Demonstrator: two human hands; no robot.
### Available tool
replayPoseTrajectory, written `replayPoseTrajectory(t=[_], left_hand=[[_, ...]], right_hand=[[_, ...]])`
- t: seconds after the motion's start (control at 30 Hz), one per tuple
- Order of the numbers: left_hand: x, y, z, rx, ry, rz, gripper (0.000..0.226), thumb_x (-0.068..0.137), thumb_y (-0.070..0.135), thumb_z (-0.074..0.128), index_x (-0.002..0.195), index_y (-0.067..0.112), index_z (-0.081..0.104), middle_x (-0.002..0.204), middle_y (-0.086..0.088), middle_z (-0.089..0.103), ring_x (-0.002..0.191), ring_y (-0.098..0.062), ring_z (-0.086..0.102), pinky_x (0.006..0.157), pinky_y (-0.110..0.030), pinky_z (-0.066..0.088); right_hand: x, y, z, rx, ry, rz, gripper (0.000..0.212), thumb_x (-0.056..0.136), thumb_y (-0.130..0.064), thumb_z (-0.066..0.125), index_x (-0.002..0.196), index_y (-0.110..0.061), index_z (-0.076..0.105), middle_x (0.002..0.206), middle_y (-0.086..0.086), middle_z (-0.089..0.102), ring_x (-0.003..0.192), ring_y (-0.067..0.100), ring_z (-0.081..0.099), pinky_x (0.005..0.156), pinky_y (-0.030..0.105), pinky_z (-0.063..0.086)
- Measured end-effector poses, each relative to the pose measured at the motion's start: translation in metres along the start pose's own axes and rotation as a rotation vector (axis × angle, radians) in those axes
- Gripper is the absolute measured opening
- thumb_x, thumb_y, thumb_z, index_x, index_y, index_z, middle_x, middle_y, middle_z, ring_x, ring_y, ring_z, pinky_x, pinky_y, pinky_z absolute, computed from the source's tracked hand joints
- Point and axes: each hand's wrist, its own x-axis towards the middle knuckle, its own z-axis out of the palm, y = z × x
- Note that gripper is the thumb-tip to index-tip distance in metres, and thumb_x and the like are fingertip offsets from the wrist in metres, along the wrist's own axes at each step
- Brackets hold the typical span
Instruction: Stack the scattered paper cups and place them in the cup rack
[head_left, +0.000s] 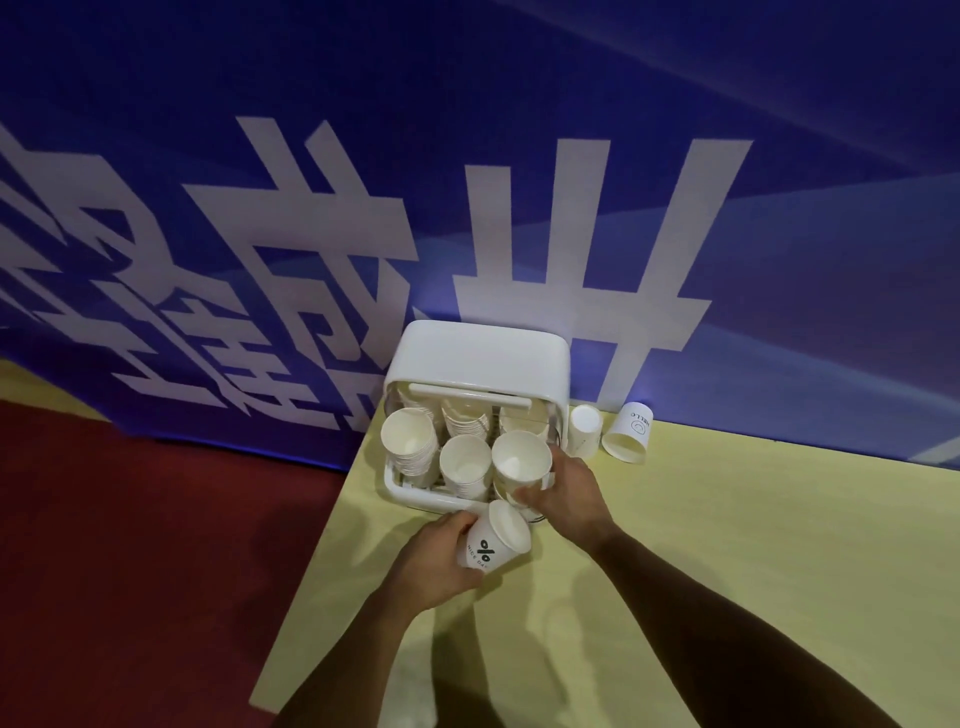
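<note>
Starting on the left: my left hand (436, 561) has its fingers curled round the lower end of a printed paper cup (491, 545), thumb on top. The cup is tilted, and its free end pokes out past the fingertips towards the cup rack (415, 493). Just beyond those fingers, the rack holds a left stack (408, 441) and a middle stack (465, 462). Moving right, my right hand (566, 493) is clamped on the front right stack (521, 460), fingers wrapped round its side, rim standing above them. Past that hand, near the blue banner (779, 260), two loose cups (584, 434) (631, 431) sit on the yellow table (675, 571), well clear of any finger.
</note>
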Motion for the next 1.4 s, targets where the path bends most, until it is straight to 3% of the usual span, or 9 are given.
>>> replayPoseTrajectory(t=[0.3, 0.4, 0.5, 0.7, 0.87, 1.03, 1.13, 1.27, 1.4], left_hand=[[-0.006, -0.009, 0.002, 0.056, -0.016, -0.009, 0.063, 0.066, 0.036, 0.076, 0.125, 0.034, 0.053, 0.117, 0.017, 0.061, 0.105, -0.005, 0.056, 0.089, -0.032, 0.052], [-0.008, -0.006, 0.001, 0.035, 0.005, -0.008, 0.067, 0.066, 0.038, 0.077, 0.127, 0.036, 0.052, 0.116, 0.017, 0.059, 0.104, -0.004, 0.056, 0.089, -0.03, 0.051], [-0.011, 0.001, 0.001, -0.023, 0.019, 0.0, 0.067, 0.063, 0.044, 0.077, 0.125, 0.038, 0.053, 0.111, 0.022, 0.06, 0.097, 0.002, 0.059, 0.084, -0.025, 0.053], [-0.013, 0.024, 0.003, -0.119, 0.088, -0.019, 0.053, 0.062, 0.045, 0.077, 0.11, 0.041, 0.055, 0.099, 0.023, 0.066, 0.085, 0.009, 0.062, 0.077, -0.023, 0.055], [-0.011, 0.048, 0.004, -0.168, 0.139, 0.036, 0.067, 0.063, 0.042, 0.077, 0.124, 0.041, 0.05, 0.105, 0.022, 0.065, 0.094, 0.005, 0.061, 0.083, -0.026, 0.054], [-0.004, 0.058, 0.002, -0.195, 0.159, 0.068, 0.06, 0.069, 0.039, 0.078, 0.122, 0.038, 0.051, 0.105, 0.022, 0.066, 0.094, 0.008, 0.061, 0.084, -0.023, 0.053], [0.001, 0.056, -0.001, -0.185, 0.161, 0.059, 0.049, 0.072, 0.034, 0.077, 0.115, 0.032, 0.055, 0.104, 0.019, 0.065, 0.095, 0.005, 0.061, 0.084, -0.023, 0.052], [0.004, 0.044, -0.006, -0.127, 0.141, 0.064, 0.04, 0.076, 0.028, 0.076, 0.107, 0.037, 0.053, 0.094, 0.025, 0.057, 0.087, 0.014, 0.055, 0.071, -0.006, 0.042], [0.009, 0.029, -0.007, -0.069, 0.152, 0.006, 0.035, 0.081, 0.029, 0.075, 0.112, 0.022, 0.06, 0.102, 0.01, 0.06, 0.09, -0.006, 0.057, 0.081, -0.022, 0.049]], right_hand=[[-0.003, 0.004, 0.003, -0.06, 0.018, -0.035, 0.065, 0.066, -0.033, 0.085, 0.125, -0.02, 0.06, 0.118, -0.003, 0.066, 0.111, 0.022, 0.058, 0.093, 0.039, 0.05], [-0.011, 0.008, 0.0, -0.057, 0.029, 0.02, 0.071, 0.066, -0.029, 0.086, 0.129, -0.015, 0.057, 0.125, 0.001, 0.062, 0.114, 0.02, 0.056, 0.094, 0.036, 0.049], [-0.02, 0.01, -0.006, -0.043, 0.059, 0.01, 0.057, 0.068, -0.029, 0.084, 0.119, -0.022, 0.06, 0.11, -0.007, 0.059, 0.1, 0.013, 0.057, 0.077, 0.021, 0.044], [-0.041, 0.007, -0.016, 0.026, -0.076, 0.126, 0.061, 0.075, -0.056, 0.075, 0.124, -0.025, 0.059, 0.11, -0.01, 0.062, 0.098, 0.007, 0.059, 0.08, 0.022, 0.044], [-0.054, -0.008, -0.02, 0.143, -0.18, 0.113, 0.064, 0.067, -0.069, 0.074, 0.115, -0.029, 0.063, 0.107, -0.014, 0.068, 0.091, 0.0, 0.064, 0.085, 0.023, 0.051], [-0.054, -0.022, -0.021, 0.173, -0.127, 0.038, 0.066, 0.057, -0.066, 0.083, 0.112, -0.035, 0.062, 0.097, -0.02, 0.069, 0.084, -0.008, 0.062, 0.067, 0.006, 0.043], [-0.046, -0.026, -0.022, 0.139, -0.08, 0.025, 0.066, 0.057, -0.063, 0.083, 0.112, -0.034, 0.06, 0.097, -0.022, 0.067, 0.086, -0.01, 0.06, 0.067, 0.006, 0.042], [-0.032, -0.031, -0.022, 0.077, 0.051, 0.003, 0.064, 0.06, -0.06, 0.08, 0.113, -0.043, 0.048, 0.103, -0.028, 0.061, 0.096, -0.01, 0.056, 0.075, 0.013, 0.045], [-0.02, -0.031, -0.013, -0.025, 0.084, -0.024, 0.064, 0.064, -0.049, 0.08, 0.12, -0.038, 0.05, 0.109, -0.022, 0.057, 0.098, 0.005, 0.056, 0.079, 0.025, 0.046]])
